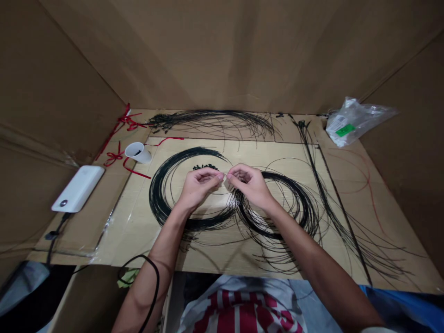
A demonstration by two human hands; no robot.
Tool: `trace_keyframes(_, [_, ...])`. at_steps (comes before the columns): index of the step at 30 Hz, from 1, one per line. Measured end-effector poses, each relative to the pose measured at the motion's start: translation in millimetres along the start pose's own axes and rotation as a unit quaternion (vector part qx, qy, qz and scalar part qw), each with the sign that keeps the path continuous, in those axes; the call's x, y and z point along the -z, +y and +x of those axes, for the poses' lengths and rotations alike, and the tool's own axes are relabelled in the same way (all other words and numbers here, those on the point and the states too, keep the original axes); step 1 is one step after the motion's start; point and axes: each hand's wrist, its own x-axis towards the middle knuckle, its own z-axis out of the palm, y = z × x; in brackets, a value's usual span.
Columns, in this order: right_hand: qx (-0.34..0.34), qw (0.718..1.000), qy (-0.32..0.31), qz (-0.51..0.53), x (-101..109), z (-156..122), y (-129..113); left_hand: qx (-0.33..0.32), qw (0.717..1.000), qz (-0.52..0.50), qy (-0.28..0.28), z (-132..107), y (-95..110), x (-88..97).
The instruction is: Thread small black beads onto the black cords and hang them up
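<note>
My left hand [204, 182] and my right hand [247, 180] meet above the middle of the board, fingertips pinched close together. A thin dark wire seems to run between the two pinches; its ends are hidden by the fingers. Below my left hand lies a large coil of black wire [157, 185], open on its right side. Under my right hand and forearm rests a second coil of black wire [307, 203], with many loose ends. A small pile of black pieces [204, 166] sits just behind my left hand.
A bundle of black wires [222, 115] lies along the back, another bundle [315, 171] down the right. At left are a white cup [140, 152], red ribbons [114, 157] and a white power bank [78, 188]. A plastic bag [350, 122] sits back right. Cardboard walls surround the table.
</note>
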Motion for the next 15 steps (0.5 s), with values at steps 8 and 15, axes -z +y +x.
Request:
trace_keyframes(8, [0.007, 1.000, -0.007, -0.004, -0.4, -0.4, 2.2, 0.003, 1.000, 0.002, -0.015, 0.1, -4.0, 0.6])
trace_keyframes(15, [0.001, 1.000, -0.005, 0.002, -0.2, 0.0, 1.6, -0.030, 0.999, 0.016, -0.033, 0.2, -1.5, 4.5])
